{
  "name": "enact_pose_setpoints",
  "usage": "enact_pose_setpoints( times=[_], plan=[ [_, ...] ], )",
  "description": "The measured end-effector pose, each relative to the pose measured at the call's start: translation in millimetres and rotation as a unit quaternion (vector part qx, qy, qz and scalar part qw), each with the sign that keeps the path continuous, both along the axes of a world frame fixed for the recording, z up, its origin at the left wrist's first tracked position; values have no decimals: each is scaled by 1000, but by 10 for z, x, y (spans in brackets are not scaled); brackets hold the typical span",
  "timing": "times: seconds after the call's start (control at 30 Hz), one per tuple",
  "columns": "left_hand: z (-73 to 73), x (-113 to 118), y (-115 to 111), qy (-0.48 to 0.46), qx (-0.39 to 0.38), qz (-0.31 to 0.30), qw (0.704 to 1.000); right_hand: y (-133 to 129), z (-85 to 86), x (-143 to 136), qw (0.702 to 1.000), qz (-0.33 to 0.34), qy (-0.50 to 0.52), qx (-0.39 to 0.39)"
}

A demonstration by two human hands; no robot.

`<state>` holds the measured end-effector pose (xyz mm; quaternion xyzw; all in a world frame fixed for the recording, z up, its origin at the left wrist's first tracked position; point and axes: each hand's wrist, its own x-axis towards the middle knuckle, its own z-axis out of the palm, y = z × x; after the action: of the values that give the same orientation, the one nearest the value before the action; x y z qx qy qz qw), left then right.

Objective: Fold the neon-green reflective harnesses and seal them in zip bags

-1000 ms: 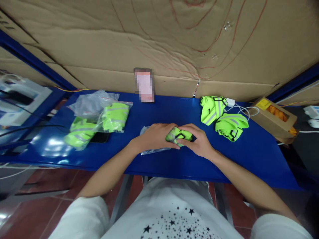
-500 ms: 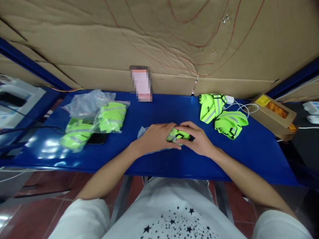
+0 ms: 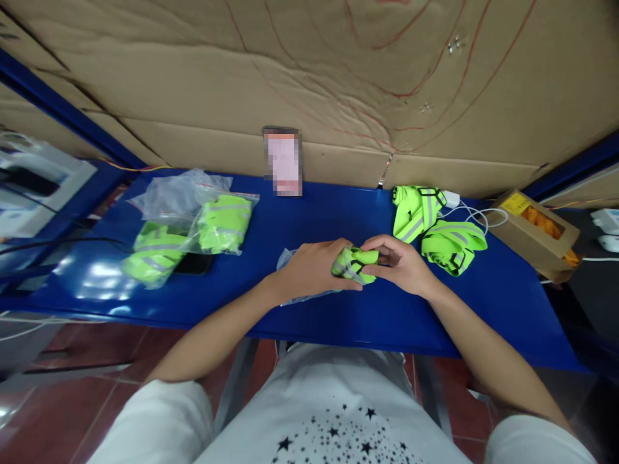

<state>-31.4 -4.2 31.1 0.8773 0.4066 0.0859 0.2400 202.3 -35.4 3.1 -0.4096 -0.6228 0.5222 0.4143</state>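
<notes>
- Neon-yellow rolled fabric strap (image 3: 368,257) with black buckle is sitting between both hands, left end apparently inside a clear plastic bag (image 3: 286,258).
- Left grip (image 3: 316,267) is curling around it; right grip (image 3: 403,265) is pinching its right end.
- Probably light, soft, springy; film likely slippery. Best holding around the whole roll.
- Glossy blue tabletop (image 3: 319,222) is reflecting light; brown cardboard wall (image 3: 193,90) is standing behind.

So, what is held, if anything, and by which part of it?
A yellow-green strap bundle: the left hand grips its left end; the right hand touches its right end, grip unclear.
</notes>
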Motion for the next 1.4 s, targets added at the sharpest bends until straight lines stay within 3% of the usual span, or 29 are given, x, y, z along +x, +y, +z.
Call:
enact_pose_setpoints(
  times=[0.17,0.57,0.83,1.4],
  plan=[
    [-22,3,-9,-6,16,4,1000,-13,-13,-47,998,-22,-27,54],
    [11,17,-20,-12,13,1,1000,-37,-110,-168,998,-59,3,-17],
    [6,10,-21,-27,13,-6,1000,-60,-137,-213,996,-94,-11,3],
    [-22,0,28,-38,-7,4,999,-104,-103,-193,998,-65,-6,13]
  ],
)
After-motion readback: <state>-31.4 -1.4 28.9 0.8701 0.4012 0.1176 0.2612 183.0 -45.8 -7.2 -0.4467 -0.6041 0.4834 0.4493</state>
